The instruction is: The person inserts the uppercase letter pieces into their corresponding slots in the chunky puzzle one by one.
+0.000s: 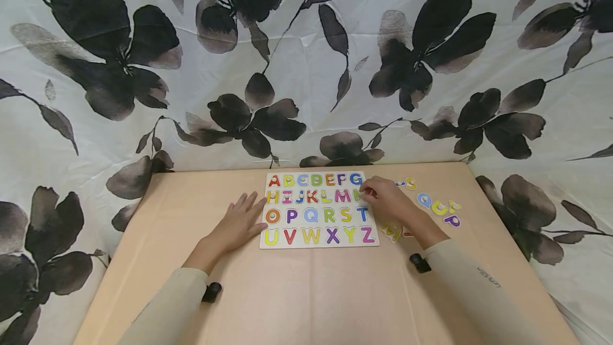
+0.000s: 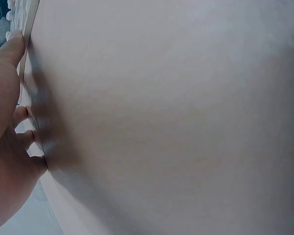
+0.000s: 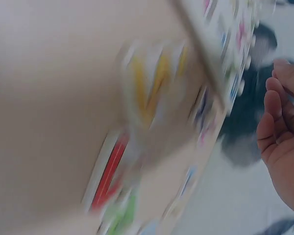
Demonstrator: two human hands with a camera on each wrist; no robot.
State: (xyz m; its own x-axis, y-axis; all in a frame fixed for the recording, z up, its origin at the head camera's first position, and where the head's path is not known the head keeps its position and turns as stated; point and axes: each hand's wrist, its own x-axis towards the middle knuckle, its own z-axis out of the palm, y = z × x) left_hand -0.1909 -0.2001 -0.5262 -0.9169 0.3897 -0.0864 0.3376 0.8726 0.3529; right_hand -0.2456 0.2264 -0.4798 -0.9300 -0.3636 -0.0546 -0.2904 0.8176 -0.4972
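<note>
A white alphabet puzzle board (image 1: pixel 287 246) lies on the table with rows of coloured letters from A to Z. At its left edge rests my left hand (image 1: pixel 239 222), fingers spread; the thumb touches the edge in the left wrist view. Over the right end of the second row, my right hand (image 1: pixel 390 196) has its fingertips by the green N (image 1: pixel 356 194), partly covering it. In the right wrist view its fingers (image 3: pixel 272 103) curl and the thumb meets the index finger, with no letter between them. Beneath that wrist lie a yellow letter (image 3: pixel 147 88), blurred, and a red one (image 3: pixel 110 171).
Loose letters lie right of the board: a blue ring-shaped one (image 1: pixel 423 199), a yellow curved one (image 1: pixel 439 208), a yellow forked one (image 1: pixel 455 205) and a purple P (image 1: pixel 452 221). A floral cloth (image 1: pixel 316 68) hangs behind the tan table (image 1: pixel 306 297).
</note>
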